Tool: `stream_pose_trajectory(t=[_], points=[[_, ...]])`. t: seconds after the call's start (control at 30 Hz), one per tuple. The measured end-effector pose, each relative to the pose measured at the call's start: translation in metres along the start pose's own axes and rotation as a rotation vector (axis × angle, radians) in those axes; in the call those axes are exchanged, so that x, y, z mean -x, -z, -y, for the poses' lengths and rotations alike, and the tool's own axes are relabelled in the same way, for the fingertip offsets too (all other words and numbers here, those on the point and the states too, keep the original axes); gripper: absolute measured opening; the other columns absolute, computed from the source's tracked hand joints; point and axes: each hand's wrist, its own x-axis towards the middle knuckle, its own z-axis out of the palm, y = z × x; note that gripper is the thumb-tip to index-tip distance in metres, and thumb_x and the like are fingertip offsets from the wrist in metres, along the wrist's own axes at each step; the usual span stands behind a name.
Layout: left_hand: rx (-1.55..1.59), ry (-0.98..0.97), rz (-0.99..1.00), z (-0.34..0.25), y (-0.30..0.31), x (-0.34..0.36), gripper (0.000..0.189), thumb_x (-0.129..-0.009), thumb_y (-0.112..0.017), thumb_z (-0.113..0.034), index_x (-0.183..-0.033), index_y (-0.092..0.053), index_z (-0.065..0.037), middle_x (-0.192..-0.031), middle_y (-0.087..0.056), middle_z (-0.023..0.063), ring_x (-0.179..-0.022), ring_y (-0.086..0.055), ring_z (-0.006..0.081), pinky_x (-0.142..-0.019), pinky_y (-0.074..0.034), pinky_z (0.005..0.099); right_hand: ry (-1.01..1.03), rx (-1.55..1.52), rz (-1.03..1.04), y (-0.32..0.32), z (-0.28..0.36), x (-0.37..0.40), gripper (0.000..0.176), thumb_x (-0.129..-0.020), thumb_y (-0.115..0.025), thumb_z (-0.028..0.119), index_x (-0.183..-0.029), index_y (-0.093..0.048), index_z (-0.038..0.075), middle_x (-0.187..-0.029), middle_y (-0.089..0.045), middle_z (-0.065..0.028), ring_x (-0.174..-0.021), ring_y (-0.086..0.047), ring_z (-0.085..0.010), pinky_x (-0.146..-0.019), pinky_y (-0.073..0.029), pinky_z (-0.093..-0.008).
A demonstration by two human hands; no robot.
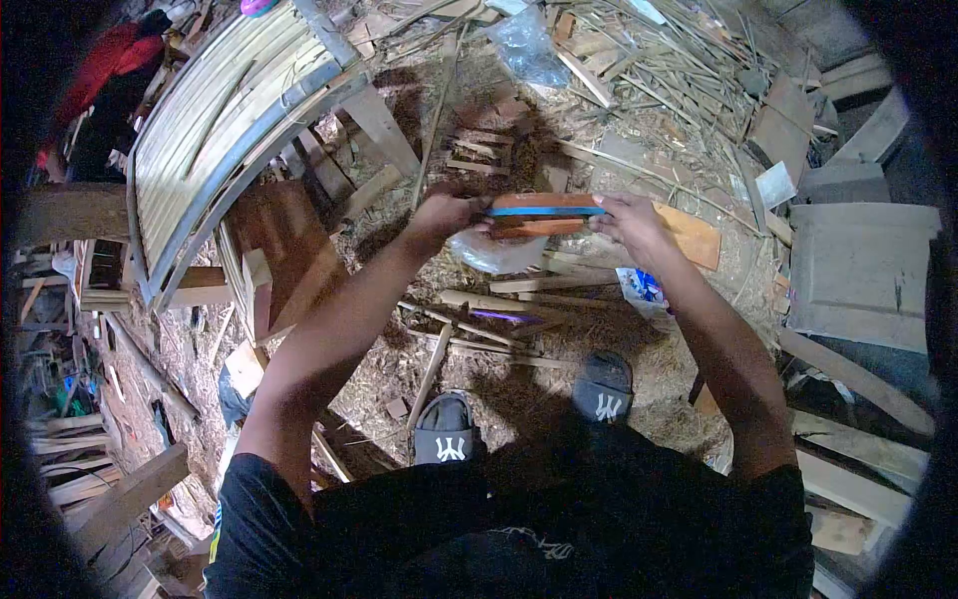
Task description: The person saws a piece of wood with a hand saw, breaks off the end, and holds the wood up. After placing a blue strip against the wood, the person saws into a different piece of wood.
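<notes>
In front of me, both my hands hold a reddish-brown wooden piece (544, 201) with a bright blue strip along it. My left hand (454, 216) is closed round its left end. At the right end, my right hand (631, 224) pinches it between thumb and fingers. Just under the blue strip shows a second narrow brown length (539, 229); whether it belongs to the same piece I cannot tell. An orange-brown board (691, 238) appears behind my right wrist. Below the hands lies clear plastic wrap (496, 254) on the littered ground.
A slatted wooden structure (239, 110) stands at upper left, beside a person in red (115, 62). Loose sticks (659, 85) are heaped at upper right. Wood strips (499, 302) lie before my sandals (445, 429). A pale panel (863, 270) and planks (848, 484) are at right.
</notes>
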Motion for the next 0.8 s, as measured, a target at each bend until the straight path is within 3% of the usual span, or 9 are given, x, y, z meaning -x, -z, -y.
stream_pose_trajectory(t=[0.27, 0.33, 0.43, 0.47, 0.53, 0.63, 0.67, 0.73, 0.8], points=[[-0.513, 0.014, -0.032, 0.059, 0.011, -0.016, 0.027, -0.096, -0.069, -0.025, -0.111, -0.075, -0.003, -0.098, -0.076, 0.0148, -0.080, -0.074, 0.0259, -0.078, -0.058, 0.0370, -0.101, 0.168, -0.029, -0.002, -0.014, -0.002, 0.040, -0.098, -0.071, 0.017, -0.129, -0.058, -0.005, -0.107, -0.066, -0.0135, -0.084, -0.069, -0.0220, -0.077, -0.063, -0.0355], [-0.633, -0.320, -0.040, 0.078, 0.014, -0.019, 0.033, -0.094, -0.070, -0.032, -0.109, -0.075, -0.003, -0.099, -0.075, 0.0170, -0.083, -0.075, 0.0310, -0.081, -0.057, 0.0387, -0.118, 0.205, -0.025, -0.007, -0.010, 0.003, 0.039, -0.099, -0.071, 0.017, -0.128, -0.058, -0.004, -0.109, -0.065, -0.0141, -0.085, -0.069, -0.0227, -0.078, -0.063, -0.0356], [-0.724, -0.370, -0.161, 0.093, 0.013, -0.027, 0.033, -0.093, -0.072, -0.033, -0.107, -0.074, -0.003, -0.095, -0.075, 0.0150, -0.079, -0.074, 0.0273, -0.076, -0.057, 0.0394, -0.151, 0.268, -0.012, -0.019, -0.002, 0.020, 0.037, -0.099, -0.070, 0.017, -0.127, -0.057, -0.004, -0.111, -0.065, -0.0153, -0.089, -0.071, -0.0244, -0.080, -0.063, -0.0369], [-0.723, -0.369, -0.161, 0.096, 0.013, -0.026, 0.033, -0.093, -0.072, -0.033, -0.107, -0.074, -0.003, -0.095, -0.075, 0.0150, -0.079, -0.074, 0.0273, -0.076, -0.057, 0.0394, -0.167, 0.292, -0.005, -0.022, 0.000, 0.024, 0.037, -0.099, -0.069, 0.016, -0.127, -0.055, -0.003, -0.112, -0.065, -0.0160, -0.091, -0.071, -0.0254, -0.081, -0.064, -0.0379], [-0.444, -0.036, -0.030, 0.046, -0.003, -0.003, 0.032, -0.091, -0.073, -0.031, -0.106, -0.072, -0.002, -0.093, -0.075, 0.0137, -0.076, -0.072, 0.0233, -0.073, -0.056, 0.0394, -0.192, 0.214, 0.025, -0.019, -0.006, 0.021, 0.038, -0.099, -0.070, 0.017, -0.128, -0.053, -0.002, -0.113, -0.064, -0.0166, -0.095, -0.072, -0.0272, -0.083, -0.064, -0.0393], [-0.593, 0.072, -0.064, 0.012, -0.018, 0.012, 0.028, -0.093, -0.071, -0.026, -0.108, -0.071, -0.002, -0.091, -0.074, 0.0125, -0.073, -0.070, 0.0206, -0.073, -0.056, 0.0377, -0.188, 0.114, 0.056, -0.015, -0.017, 0.014, 0.040, -0.099, -0.070, 0.017, -0.128, -0.049, -0.001, -0.115, -0.063, -0.0177, -0.099, -0.072, -0.0304, -0.086, -0.064, -0.0417], [-0.593, 0.072, -0.065, 0.014, -0.016, 0.013, 0.028, -0.093, -0.071, -0.026, -0.108, -0.071, -0.002, -0.091, -0.074, 0.0125, -0.073, -0.070, 0.0206, -0.073, -0.056, 0.0377, -0.160, 0.093, 0.058, -0.013, -0.020, 0.011, 0.040, -0.099, -0.070, 0.017, -0.128, -0.048, 0.000, -0.117, -0.063, -0.0182, -0.099, -0.072, -0.0317, -0.087, -0.063, -0.0427], [-0.042, 0.016, 0.022, 0.034, -0.010, 0.014, 0.024, -0.094, -0.070, -0.020, -0.110, -0.072, -0.002, -0.096, -0.075, 0.0131, -0.078, -0.070, 0.0201, -0.073, -0.056, 0.0369, -0.174, 0.108, 0.058, -0.014, -0.016, 0.016, 0.040, -0.099, -0.070, 0.016, -0.128, -0.048, 0.000, -0.118, -0.062, -0.0182, -0.100, -0.072, -0.0321, -0.089, -0.063, -0.0426], [-0.141, -0.017, -0.010, 0.046, -0.008, 0.009, 0.023, -0.095, -0.070, -0.017, -0.112, -0.071, -0.001, -0.099, -0.075, 0.0129, -0.082, -0.070, 0.0196, -0.074, -0.056, 0.0367, -0.186, 0.123, 0.058, -0.014, -0.016, 0.018, 0.039, -0.099, -0.071, 0.016, -0.127, -0.048, 0.000, -0.119, -0.062, -0.0181, -0.101, -0.071, -0.0326, -0.090, -0.063, -0.0425]])
